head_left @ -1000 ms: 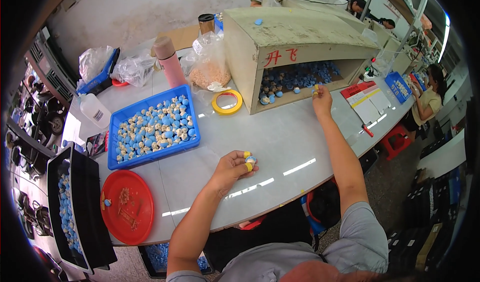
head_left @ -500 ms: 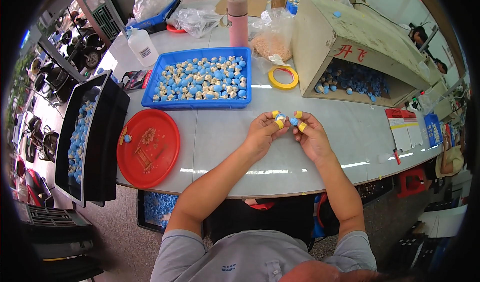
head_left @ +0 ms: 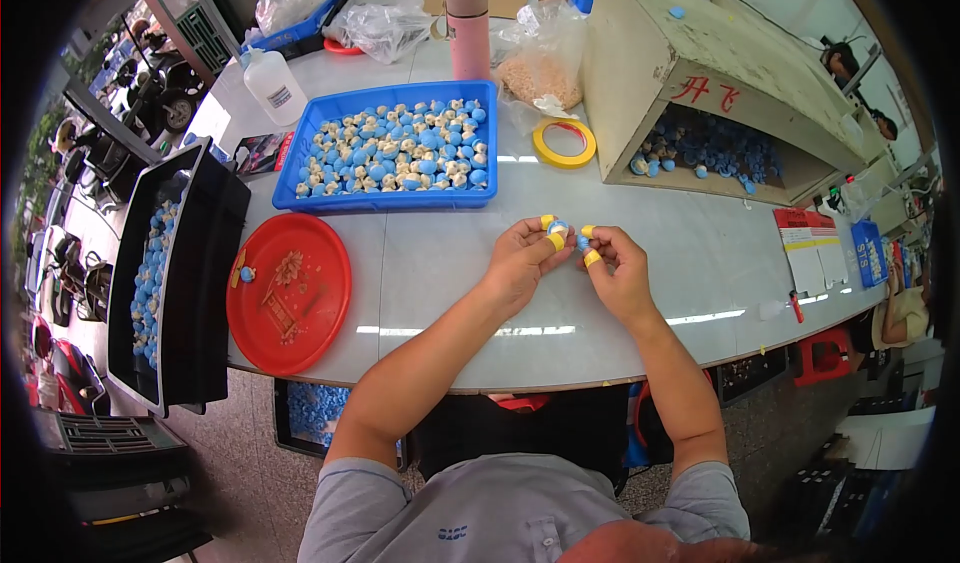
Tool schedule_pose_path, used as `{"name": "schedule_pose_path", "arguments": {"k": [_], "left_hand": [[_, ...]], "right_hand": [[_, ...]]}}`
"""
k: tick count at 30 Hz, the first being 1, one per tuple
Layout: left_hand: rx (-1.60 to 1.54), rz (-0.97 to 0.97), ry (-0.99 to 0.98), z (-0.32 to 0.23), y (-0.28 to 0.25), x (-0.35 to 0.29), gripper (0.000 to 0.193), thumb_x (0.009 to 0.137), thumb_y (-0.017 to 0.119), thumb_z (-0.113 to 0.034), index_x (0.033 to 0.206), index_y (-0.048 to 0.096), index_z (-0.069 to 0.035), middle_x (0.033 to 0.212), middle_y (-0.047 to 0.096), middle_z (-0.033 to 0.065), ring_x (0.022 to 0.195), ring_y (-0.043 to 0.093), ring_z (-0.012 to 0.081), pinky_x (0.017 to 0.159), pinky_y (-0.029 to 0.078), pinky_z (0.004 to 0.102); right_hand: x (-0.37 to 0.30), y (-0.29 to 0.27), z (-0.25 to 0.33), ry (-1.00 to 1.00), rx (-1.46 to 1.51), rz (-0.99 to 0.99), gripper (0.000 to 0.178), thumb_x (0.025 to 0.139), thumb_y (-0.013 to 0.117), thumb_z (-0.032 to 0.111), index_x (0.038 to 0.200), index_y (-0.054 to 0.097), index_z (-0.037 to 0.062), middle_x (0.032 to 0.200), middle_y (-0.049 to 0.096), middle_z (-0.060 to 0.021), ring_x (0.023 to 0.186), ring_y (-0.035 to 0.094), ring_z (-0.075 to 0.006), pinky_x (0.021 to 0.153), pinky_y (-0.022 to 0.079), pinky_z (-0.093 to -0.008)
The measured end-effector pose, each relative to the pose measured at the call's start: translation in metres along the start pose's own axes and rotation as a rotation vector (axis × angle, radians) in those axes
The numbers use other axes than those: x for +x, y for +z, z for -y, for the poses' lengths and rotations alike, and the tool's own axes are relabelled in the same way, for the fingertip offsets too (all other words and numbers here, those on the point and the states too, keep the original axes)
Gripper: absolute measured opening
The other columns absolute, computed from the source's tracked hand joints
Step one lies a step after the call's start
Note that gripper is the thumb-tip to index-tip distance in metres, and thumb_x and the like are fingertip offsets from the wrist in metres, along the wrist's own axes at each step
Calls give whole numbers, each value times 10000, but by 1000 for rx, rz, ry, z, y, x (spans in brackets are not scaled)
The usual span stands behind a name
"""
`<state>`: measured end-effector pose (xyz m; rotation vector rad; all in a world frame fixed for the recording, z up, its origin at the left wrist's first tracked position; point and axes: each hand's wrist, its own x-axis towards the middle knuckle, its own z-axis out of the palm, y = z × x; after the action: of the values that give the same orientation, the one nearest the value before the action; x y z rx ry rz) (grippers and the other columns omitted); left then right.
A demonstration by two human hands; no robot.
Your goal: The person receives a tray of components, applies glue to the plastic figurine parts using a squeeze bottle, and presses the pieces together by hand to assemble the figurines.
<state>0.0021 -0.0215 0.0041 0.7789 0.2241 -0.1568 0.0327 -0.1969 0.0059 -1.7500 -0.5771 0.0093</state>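
Observation:
Above the grey-white tabletop (head_left: 470,293), my left hand (head_left: 514,269) pinches a small round blue-and-cream piece (head_left: 559,229) between yellow-taped fingertips. My right hand (head_left: 622,281), also with yellow tape on its fingers, is closed on a small blue piece (head_left: 582,244) right beside it. The two pieces are almost touching, and fingers cover part of both. Farther back stands a blue tray (head_left: 390,203) heaped with similar blue-and-cream pieces. Left of my left hand lies a red round plate (head_left: 335,293) with one blue piece on it.
A black crate (head_left: 215,233) of blue pieces stands at the left edge. Yellow tape (head_left: 541,146), a pink bottle (head_left: 468,38) and a bag of small beige bits (head_left: 540,78) lie beyond my hands. A wooden box (head_left: 640,73) with blue pieces inside sits at the back right.
My right hand has moved slightly left, bringing its blue piece closer to the one in my left hand. The whole view has shifted a little.

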Motion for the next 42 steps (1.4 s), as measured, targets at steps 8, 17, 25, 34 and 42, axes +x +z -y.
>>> {"name": "schedule_pose_path", "arguments": {"k": [8, 17, 25, 34, 42], "left_hand": [[8, 8, 3, 2, -1, 0, 328, 920, 596, 1, 1203, 434, 31, 1195, 589, 193, 1133, 606, 259, 960, 526, 296], [30, 9, -3, 0, 0, 0, 330, 917, 600, 2, 1201, 434, 32, 1185, 589, 188, 1124, 609, 259, 961, 526, 303], [191, -23, 1, 4, 7, -4, 333, 916, 614, -25, 1202, 448, 17, 1160, 606, 152, 1039, 640, 223, 922, 542, 313], [136, 23, -154, -4, 10, -9, 227, 1005, 466, -125, 1191, 478, 4, 1149, 609, 144, 998, 652, 223, 881, 547, 334], [75, -8, -162, -1, 5, -5, 260, 981, 547, -113, 1208, 479, -5, 1150, 613, 123, 1037, 636, 198, 887, 538, 288]], "right_hand": [[-1, 2, 2, -58, -153, -53, 291, 784, 637, -116, 1042, 556, -8, 945, 623, -86, 785, 649, -151, 678, 542, -267], [-1, 3, 8, -153, -207, -73, 324, 750, 654, -129, 1025, 553, 8, 1036, 591, -101, 820, 654, -180, 673, 550, -270], [-1, 8, 7, -127, -108, -151, 287, 781, 695, -50, 1042, 595, 18, 1043, 630, -98, 888, 648, -188, 683, 532, -272], [2, 1, 5, 40, 21, -123, 239, 836, 692, 7, 1054, 595, -2, 1027, 664, -84, 921, 641, -154, 704, 522, -273], [-1, 1, 6, -12, 69, -125, 223, 852, 697, 42, 1050, 600, 10, 1032, 671, -74, 926, 637, -146, 710, 502, -263]]}}
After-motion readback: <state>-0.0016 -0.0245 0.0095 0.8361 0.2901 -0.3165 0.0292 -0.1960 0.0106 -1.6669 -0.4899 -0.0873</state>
